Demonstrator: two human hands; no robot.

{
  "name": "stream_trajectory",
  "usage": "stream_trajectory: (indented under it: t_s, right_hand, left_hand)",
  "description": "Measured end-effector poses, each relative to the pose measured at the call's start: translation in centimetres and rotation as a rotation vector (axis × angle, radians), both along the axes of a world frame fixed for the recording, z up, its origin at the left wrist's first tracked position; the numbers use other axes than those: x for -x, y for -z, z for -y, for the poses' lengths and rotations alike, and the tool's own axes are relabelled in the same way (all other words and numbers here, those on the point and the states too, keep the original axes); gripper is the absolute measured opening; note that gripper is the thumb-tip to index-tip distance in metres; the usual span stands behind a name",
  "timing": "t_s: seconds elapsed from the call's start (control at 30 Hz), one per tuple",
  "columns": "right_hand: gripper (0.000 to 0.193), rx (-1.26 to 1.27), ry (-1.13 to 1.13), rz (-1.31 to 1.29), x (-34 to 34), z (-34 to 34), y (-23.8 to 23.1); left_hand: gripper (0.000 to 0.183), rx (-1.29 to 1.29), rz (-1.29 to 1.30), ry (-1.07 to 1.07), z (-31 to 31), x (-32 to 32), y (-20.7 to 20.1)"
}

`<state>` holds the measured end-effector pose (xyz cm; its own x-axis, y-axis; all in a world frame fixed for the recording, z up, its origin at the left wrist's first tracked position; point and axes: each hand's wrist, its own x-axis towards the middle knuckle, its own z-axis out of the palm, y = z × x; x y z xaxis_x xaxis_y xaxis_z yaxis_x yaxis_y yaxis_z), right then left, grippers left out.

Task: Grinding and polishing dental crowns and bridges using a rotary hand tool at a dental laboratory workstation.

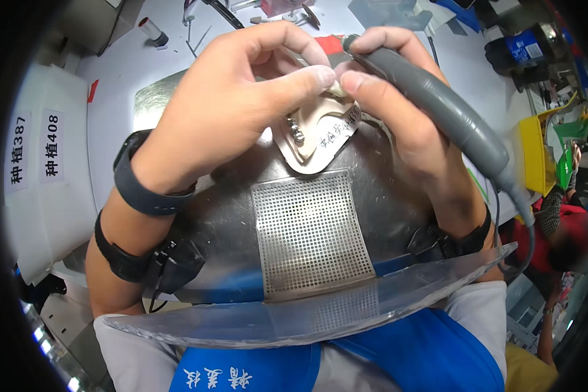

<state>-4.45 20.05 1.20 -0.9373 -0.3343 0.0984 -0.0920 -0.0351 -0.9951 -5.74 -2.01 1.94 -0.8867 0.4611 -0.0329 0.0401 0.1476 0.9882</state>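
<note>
Plaster tooth model (323, 124) with metal teeth (296, 130) along its left side

My 2 hands close in over the far end of the model, above the steel worktop (379, 189). It sits just beyond a metal plate full of holes (310, 238), its near end in plain view, with dark handwriting on its right side. Whether it rests on something or hangs from my fingers, I cannot tell.

My left hand (242, 85) is curled, thumb and index finger brought narrow at the model's far end; what they pinch, if anything, is hidden from me. My right hand (405, 111) is wrapped around a thick grey hand tool (451, 108) — index finger over its front, thumb reaching toward my left thumb. The tool's working tip is too hidden to make out.

How far along? The metal teeth lie in a short row on the plaster, so that much looks done, though I cannot say whether they are fully seated. With the tool in my grip and its front end near my left fingertips, I judge the work under way, not finished. How much is left at the far end stays unclear — my own fingers cover that part. A clear plastic sheet (228, 326) spans the space nearest my body.
</note>
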Motion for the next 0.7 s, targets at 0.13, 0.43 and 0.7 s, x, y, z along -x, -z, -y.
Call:
stream_trajectory:
  t_s: [0.13, 0.43, 0.7]
  right_hand:
    - [0.033, 0.035, -0.006, -0.080, 0.5, -0.5, 1.2]
    - [0.023, -0.013, -0.040, -0.269, 0.6, -0.5, 0.3]
    - [0.025, -0.047, -0.094, -0.246, 1.5, -1.5, 1.0]
  left_hand:
    - [0.017, -0.004, 0.046, -0.015, -0.7, -0.1, 0.2]
    - [0.020, 0.035, -0.051, 0.042, -0.3, -0.1, 0.2]
    - [0.076, 0.303, -0.352, 0.062, -0.7, -2.3, -1.1]
